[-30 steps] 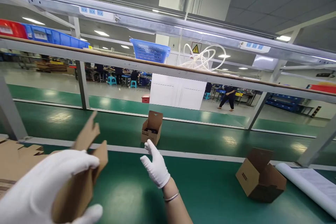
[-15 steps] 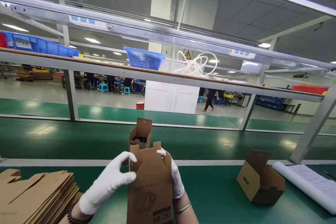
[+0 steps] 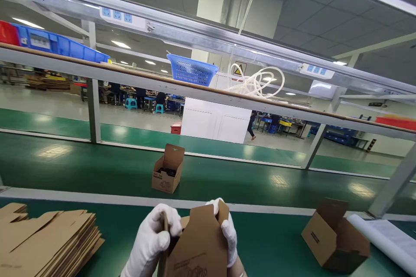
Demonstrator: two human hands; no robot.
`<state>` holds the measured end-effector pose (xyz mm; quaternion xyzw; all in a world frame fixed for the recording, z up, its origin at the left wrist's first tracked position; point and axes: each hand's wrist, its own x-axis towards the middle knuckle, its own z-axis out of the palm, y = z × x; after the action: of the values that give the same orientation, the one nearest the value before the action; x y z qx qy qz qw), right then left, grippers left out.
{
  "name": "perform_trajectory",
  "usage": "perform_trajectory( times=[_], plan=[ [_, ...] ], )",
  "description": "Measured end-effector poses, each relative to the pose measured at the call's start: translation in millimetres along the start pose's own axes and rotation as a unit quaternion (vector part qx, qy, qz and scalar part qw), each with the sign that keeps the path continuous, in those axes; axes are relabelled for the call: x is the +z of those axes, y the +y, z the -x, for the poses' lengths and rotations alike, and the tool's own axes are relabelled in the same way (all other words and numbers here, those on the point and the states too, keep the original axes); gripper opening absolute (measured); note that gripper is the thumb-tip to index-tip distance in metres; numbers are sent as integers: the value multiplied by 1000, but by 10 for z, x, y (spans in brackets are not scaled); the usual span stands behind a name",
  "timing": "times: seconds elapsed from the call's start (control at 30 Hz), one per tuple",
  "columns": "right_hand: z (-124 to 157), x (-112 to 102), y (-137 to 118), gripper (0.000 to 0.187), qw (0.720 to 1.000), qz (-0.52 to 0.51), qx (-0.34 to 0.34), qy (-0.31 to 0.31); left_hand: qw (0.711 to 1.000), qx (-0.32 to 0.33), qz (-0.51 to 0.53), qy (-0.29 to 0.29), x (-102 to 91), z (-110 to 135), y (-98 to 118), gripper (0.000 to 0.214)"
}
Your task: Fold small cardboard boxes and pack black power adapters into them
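Observation:
Both of my hands wear white gloves and are at a brown cardboard box (image 3: 199, 242) at the bottom centre, its flaps standing up. My left hand (image 3: 159, 229) pinches a flap on the box's left side between thumb and fingers. Along the right side, my right hand (image 3: 227, 233) grips the box near another raised flap. The inside of the box is mostly hidden from me. Beyond my hands, a small open cardboard box (image 3: 166, 181) with dark contents stands on the green belt (image 3: 107, 173).
A stack of flat cardboard blanks (image 3: 48, 242) lies at the lower left. Another open box (image 3: 334, 238) sits at the right beside a white roll (image 3: 383, 242). Overhead, a shelf (image 3: 136, 75) holds a blue basket (image 3: 193, 70), a coil of white tubing (image 3: 256, 82) and blue bins (image 3: 61, 45).
The held box has turned and dropped lower in view. My left hand, apart with thumb and fingers spread before, has closed on its left flap. The view has shifted and tilted slightly.

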<state>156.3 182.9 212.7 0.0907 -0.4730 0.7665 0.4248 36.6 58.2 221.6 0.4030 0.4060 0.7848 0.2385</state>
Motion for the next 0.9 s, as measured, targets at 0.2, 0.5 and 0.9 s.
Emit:
perform_trajectory(
  times=[0.2, 0.5, 0.9],
  plan=[
    [45, 18, -9, 56, 990, 114, 88, 5, 986, -10, -107, 124, -114, 21, 62, 55],
    [95, 167, 198, 54, 955, 280, 13, -100, 986, -36, -132, 99, -315, -7, 228, 53],
    [91, -86, -95, 36, 906, 404, -126, -13, 972, 22, -216, -87, -96, -5, 75, 86]
  ],
)
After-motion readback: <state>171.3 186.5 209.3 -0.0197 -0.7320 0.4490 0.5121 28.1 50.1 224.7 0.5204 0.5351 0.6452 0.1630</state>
